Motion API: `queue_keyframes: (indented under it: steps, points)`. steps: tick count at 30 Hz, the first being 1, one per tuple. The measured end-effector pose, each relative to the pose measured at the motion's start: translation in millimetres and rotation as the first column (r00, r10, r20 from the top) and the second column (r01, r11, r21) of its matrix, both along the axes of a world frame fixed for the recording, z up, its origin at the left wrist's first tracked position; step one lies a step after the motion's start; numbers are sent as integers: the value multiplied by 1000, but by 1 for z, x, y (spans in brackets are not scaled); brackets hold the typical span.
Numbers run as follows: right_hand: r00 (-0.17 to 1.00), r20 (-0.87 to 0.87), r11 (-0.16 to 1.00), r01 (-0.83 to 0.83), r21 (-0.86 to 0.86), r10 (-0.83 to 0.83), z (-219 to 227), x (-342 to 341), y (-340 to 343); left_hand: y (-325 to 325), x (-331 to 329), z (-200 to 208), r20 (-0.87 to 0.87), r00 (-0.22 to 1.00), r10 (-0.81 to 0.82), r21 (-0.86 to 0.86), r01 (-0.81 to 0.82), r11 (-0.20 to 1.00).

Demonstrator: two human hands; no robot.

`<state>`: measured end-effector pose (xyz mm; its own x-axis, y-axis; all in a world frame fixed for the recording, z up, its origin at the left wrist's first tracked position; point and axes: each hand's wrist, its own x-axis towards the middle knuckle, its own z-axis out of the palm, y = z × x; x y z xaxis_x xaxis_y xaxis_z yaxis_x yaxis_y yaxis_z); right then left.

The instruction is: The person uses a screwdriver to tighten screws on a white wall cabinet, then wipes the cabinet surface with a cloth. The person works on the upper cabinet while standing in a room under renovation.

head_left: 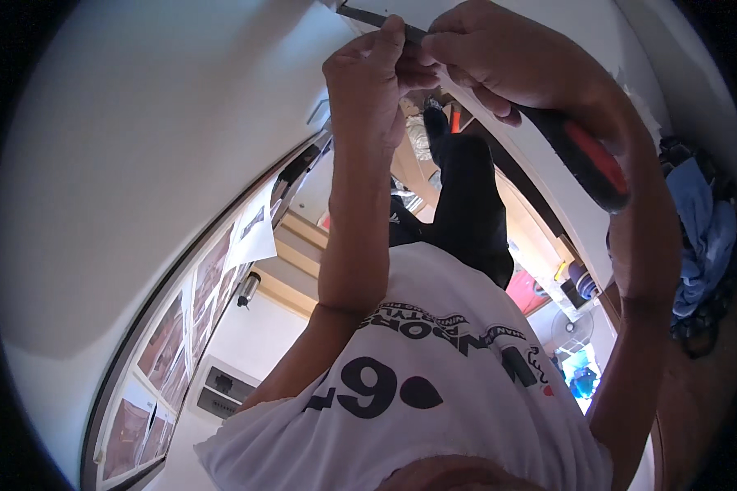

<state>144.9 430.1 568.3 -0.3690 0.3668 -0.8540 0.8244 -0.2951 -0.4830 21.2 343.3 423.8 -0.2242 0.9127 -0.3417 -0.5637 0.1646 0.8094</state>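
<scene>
Both my hands are raised close together at the top of the view. My right hand (499, 57) is closed round a tool with a black and red handle (585, 155), which sticks out below the palm along the forearm. The tool's working end is hidden by my fingers, so its kind is unclear. My left hand (373, 65) pinches a dark flat strip (368, 16) beside the right fingertips. Whether the strip belongs to the tool, I cannot tell. The fingers of both hands nearly touch.
A pale flat surface (164, 164) fills the left side. Framed pictures (172, 335) hang along the wall, with a loose white sheet (254, 237) near them. Blue cloth (700, 237) hangs at the right. A fan (571, 327) stands below, towards the right.
</scene>
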Motion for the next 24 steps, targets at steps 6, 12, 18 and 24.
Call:
queue_keyframes:
  steps: [6, 12, 18, 24]
  points:
    - [894, -125, 810, -321, 490, 429, -18, 18, 9, 8, 3, 16, 24, 1000, -6, -50, 7, 999]
    - [899, -49, 793, -358, 493, 436, -17, 6, -4, 18, -27, -18, 76, 997, -20, -24, 22, 999]
    - [889, 21, 807, -425, 409, 458, -37, 4, -1, 10, -4, -2, 184, 983, 18, -64, -6, 998]
    - [993, 16, 986, -114, 120, 113, -79, 29, -105, -102, 21, -30, 53, 975, -215, -377, 219, 900]
